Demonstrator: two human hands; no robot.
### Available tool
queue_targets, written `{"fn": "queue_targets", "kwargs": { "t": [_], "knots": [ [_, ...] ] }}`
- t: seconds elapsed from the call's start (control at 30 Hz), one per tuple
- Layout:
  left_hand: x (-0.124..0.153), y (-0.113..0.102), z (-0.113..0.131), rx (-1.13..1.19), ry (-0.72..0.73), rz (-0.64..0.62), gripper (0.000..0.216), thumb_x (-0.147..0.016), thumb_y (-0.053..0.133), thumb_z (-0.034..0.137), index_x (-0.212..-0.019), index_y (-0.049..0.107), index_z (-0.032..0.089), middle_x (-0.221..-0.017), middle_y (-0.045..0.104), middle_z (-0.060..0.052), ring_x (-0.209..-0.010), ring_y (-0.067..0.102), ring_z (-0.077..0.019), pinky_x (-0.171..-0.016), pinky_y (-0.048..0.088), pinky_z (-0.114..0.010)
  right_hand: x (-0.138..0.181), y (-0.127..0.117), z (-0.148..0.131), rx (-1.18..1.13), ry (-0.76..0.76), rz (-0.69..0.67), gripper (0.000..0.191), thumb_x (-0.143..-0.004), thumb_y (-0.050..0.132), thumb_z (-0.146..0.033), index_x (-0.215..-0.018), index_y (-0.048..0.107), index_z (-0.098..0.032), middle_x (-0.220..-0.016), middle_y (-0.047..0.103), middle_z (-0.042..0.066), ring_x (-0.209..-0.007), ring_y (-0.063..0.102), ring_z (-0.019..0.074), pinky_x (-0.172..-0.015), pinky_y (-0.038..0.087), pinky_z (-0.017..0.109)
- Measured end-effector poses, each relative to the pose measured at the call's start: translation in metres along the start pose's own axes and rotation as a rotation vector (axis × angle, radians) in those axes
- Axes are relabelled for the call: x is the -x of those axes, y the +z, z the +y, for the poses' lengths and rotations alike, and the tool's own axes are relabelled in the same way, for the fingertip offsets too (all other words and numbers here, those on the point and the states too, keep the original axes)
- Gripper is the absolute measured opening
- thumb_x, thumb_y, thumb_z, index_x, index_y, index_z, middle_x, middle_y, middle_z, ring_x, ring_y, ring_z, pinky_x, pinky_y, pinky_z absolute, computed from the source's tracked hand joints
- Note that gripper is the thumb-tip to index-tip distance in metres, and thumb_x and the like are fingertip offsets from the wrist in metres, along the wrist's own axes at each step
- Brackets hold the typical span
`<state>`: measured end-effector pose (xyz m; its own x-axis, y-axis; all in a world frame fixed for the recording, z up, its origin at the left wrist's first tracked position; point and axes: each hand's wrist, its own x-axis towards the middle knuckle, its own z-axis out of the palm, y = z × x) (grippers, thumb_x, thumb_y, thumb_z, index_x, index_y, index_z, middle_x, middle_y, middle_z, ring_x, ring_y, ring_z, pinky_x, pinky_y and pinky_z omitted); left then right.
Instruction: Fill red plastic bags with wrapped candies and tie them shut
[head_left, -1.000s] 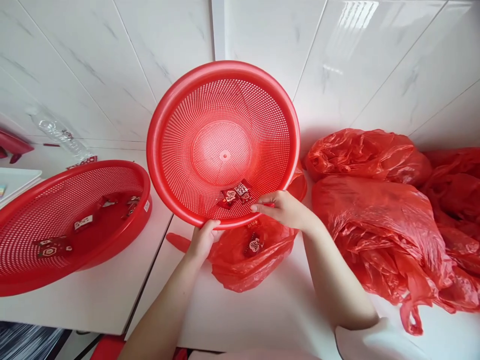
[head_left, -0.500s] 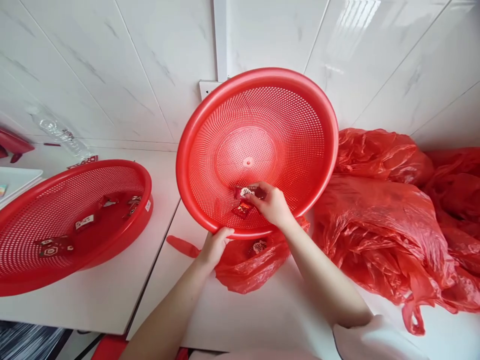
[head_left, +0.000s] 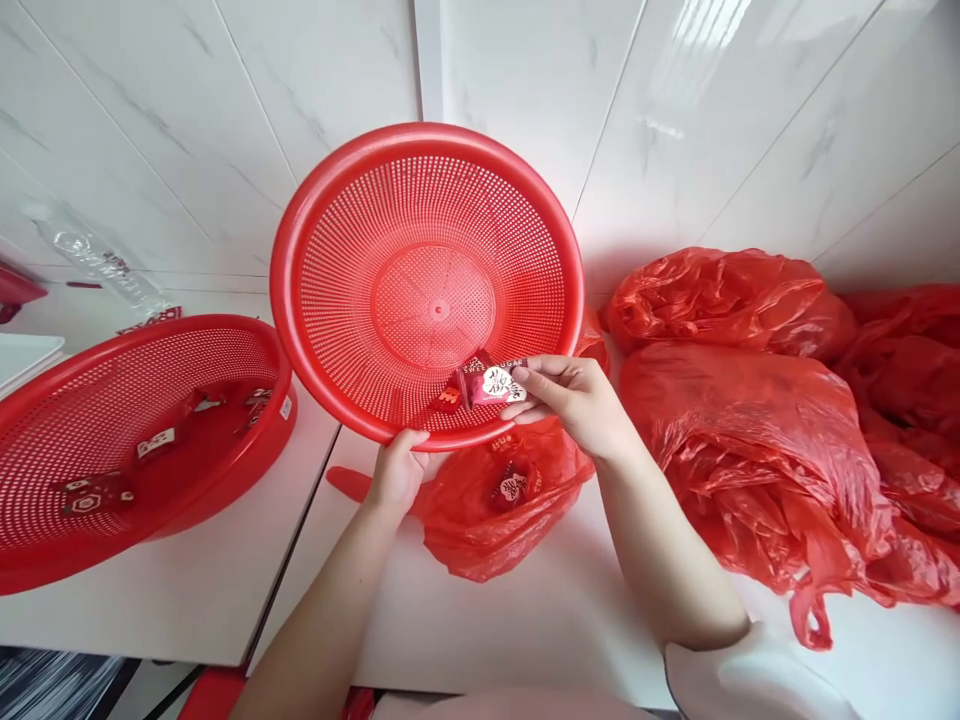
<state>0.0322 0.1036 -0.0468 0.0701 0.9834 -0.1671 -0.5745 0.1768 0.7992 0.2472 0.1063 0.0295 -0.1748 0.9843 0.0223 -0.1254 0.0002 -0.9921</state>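
Note:
My left hand (head_left: pixel 399 472) grips the lower rim of a round red perforated basket (head_left: pixel 390 220), tilted up with its inside facing me. My right hand (head_left: pixel 574 400) pinches a small red candy packet (head_left: pixel 491 383) with white print, held just inside the basket's lower edge. Another small red packet (head_left: pixel 448 400) lies in the basket beside it. Under the basket sits an open red plastic bag (head_left: pixel 480 520) with a packet (head_left: pixel 511 487) showing inside.
A second red basket (head_left: pixel 112 500) with several packets rests on the white counter at left. Crumpled red plastic bags (head_left: pixel 765 440) pile up at right against the white tiled wall. A clear plastic bottle (head_left: pixel 97 265) lies at the far left.
The tilted basket shifted back left. My right hand closed on a packet inside the basket and lifted it toward the lower rim.

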Motion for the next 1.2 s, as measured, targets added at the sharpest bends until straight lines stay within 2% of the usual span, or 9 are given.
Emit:
{"fn": "queue_targets", "kwargs": {
  "t": [0.17,0.5,0.57,0.63,0.7,0.77,0.87,1.0,1.2],
  "knots": [
    [-0.003,-0.005,0.000,-0.032,0.047,0.086,0.021,-0.065,0.065,0.014,-0.084,0.068,0.021,-0.092,0.071,-0.002,-0.096,0.066,-0.0225,-0.079,0.052,-0.032,0.007,0.004,-0.009,0.016,0.013,0.009,0.035,-0.082,0.068,-0.044,-0.101,0.073,-0.015,-0.079,0.073,0.006,-0.065,0.072,0.0150,-0.062,0.063,0.024],
    [-0.005,-0.007,-0.002,-0.028,0.045,0.076,0.018,-0.064,0.066,0.014,-0.081,0.069,0.019,-0.090,0.070,-0.002,-0.095,0.066,-0.0225,-0.080,0.053,-0.033,0.004,0.004,-0.007,0.003,0.014,-0.001,0.028,-0.082,0.067,-0.043,-0.088,0.069,-0.016,-0.074,0.068,0.003,-0.061,0.068,0.0127,-0.061,0.059,0.025],
    [-0.004,-0.006,-0.001,-0.022,0.036,0.067,0.021,-0.064,0.066,0.015,-0.084,0.069,0.019,-0.094,0.071,-0.004,-0.099,0.065,-0.0246,-0.081,0.053,-0.035,0.002,0.006,-0.004,-0.098,-0.007,-0.005,0.025,-0.084,0.063,-0.043,-0.084,0.064,-0.018,-0.067,0.061,0.000,-0.052,0.061,0.0097,-0.050,0.052,0.021],
    [-0.004,-0.005,0.000,-0.022,0.018,0.053,0.020,-0.064,0.066,0.016,-0.084,0.070,0.019,-0.094,0.071,-0.005,-0.101,0.065,-0.0262,-0.082,0.054,-0.036,0.000,0.009,-0.002,-0.221,-0.015,-0.011,0.021,-0.086,0.056,-0.041,-0.085,0.059,-0.020,-0.055,0.044,-0.005,-0.040,0.043,0.0064,-0.038,0.038,0.019],
    [-0.004,-0.005,0.001,-0.033,0.015,0.049,0.018,-0.065,0.065,0.016,-0.083,0.070,0.019,-0.091,0.071,-0.005,-0.102,0.065,-0.0263,-0.081,0.054,-0.036,0.000,0.013,0.000,-0.288,0.002,-0.042,0.015,-0.087,0.047,-0.036,-0.090,0.055,-0.023,-0.053,0.027,-0.008,-0.036,0.021,0.0063,-0.035,0.025,0.019],
    [-0.004,-0.006,0.000,-0.045,0.028,0.054,0.020,-0.066,0.065,0.016,-0.085,0.070,0.019,-0.090,0.071,-0.005,-0.101,0.065,-0.0256,-0.080,0.054,-0.035,0.002,0.017,0.001,-0.302,0.037,-0.083,0.017,-0.087,0.040,-0.029,-0.096,0.054,-0.025,-0.056,0.022,-0.008,-0.039,0.009,0.0079,-0.037,0.021,0.020],
    [-0.006,-0.007,-0.002,-0.046,0.035,0.072,0.025,-0.065,0.066,0.015,-0.089,0.070,0.020,-0.091,0.072,-0.004,-0.101,0.065,-0.0258,-0.080,0.054,-0.035,0.005,0.020,0.000,-0.379,0.074,-0.098,0.022,-0.086,0.034,-0.019,-0.097,0.052,-0.025,-0.058,0.022,-0.007,-0.042,0.004,0.0093,-0.038,0.019,0.020],
    [-0.006,-0.007,-0.003,-0.045,0.030,0.076,0.030,-0.064,0.066,0.016,-0.094,0.070,0.020,-0.095,0.072,-0.004,-0.105,0.064,-0.0274,-0.082,0.054,-0.037,0.007,0.021,-0.003,-0.579,0.135,-0.079,0.019,-0.083,0.034,-0.011,-0.088,0.047,-0.023,-0.060,0.015,-0.007,-0.043,-0.001,0.0086,-0.035,0.015,0.015],
    [-0.004,-0.003,0.000,-0.055,0.021,0.031,0.034,-0.065,0.063,0.017,-0.099,0.070,0.020,-0.096,0.072,-0.005,-0.108,0.063,-0.0291,-0.084,0.053,-0.040,0.005,0.020,-0.004,-0.927,0.142,-0.319,0.022,-0.081,0.033,-0.004,-0.087,0.046,-0.020,-0.057,0.015,-0.010,-0.039,-0.002,0.0055,-0.033,0.016,0.009]
  ]
}}
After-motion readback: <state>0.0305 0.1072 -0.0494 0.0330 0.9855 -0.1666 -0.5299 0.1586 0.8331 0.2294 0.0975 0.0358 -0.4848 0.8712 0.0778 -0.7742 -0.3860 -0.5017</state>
